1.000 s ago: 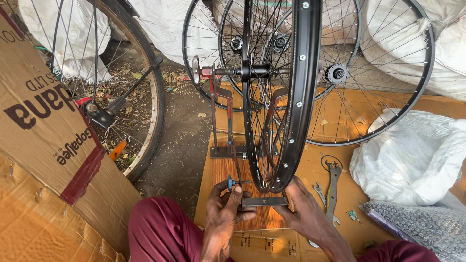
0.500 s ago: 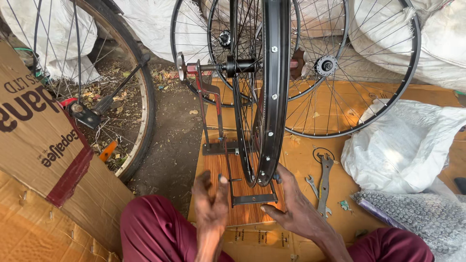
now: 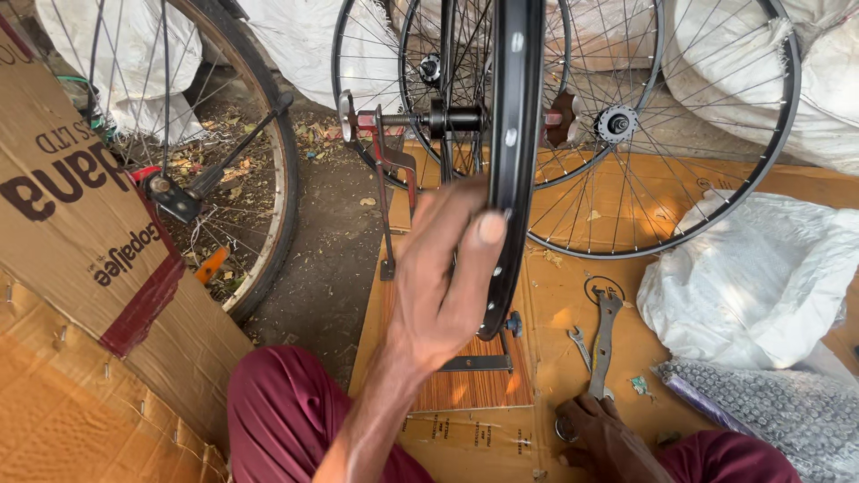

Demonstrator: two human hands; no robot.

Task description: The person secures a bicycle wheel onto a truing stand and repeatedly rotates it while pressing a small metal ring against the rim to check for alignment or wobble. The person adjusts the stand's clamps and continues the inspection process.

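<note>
While raised in front of the camera, left hand [image 3: 443,286] spread loosely, thumb pad pressed against the near edge of the black wheel rim [image 3: 512,161], fingers behind it among the spokes, not clamped. Rim upright on edge, held by its axle in the red stand [image 3: 386,170], long axis running away from the person, bottom of the rim just above the wooden board [image 3: 479,385]. Right hand [image 3: 601,434] low on the cardboard surface [image 3: 617,295], fingers curled, resting by a small round metal part; cannot tell whether gripping it. Left hand nearer the rim by far. Two spanners [image 3: 601,344] lying just right of the rim's bottom. More spoked wheels [image 3: 680,161] leaning behind, another wheel [image 3: 259,179] to the left, white sacks [image 3: 752,277] to the right.
</note>
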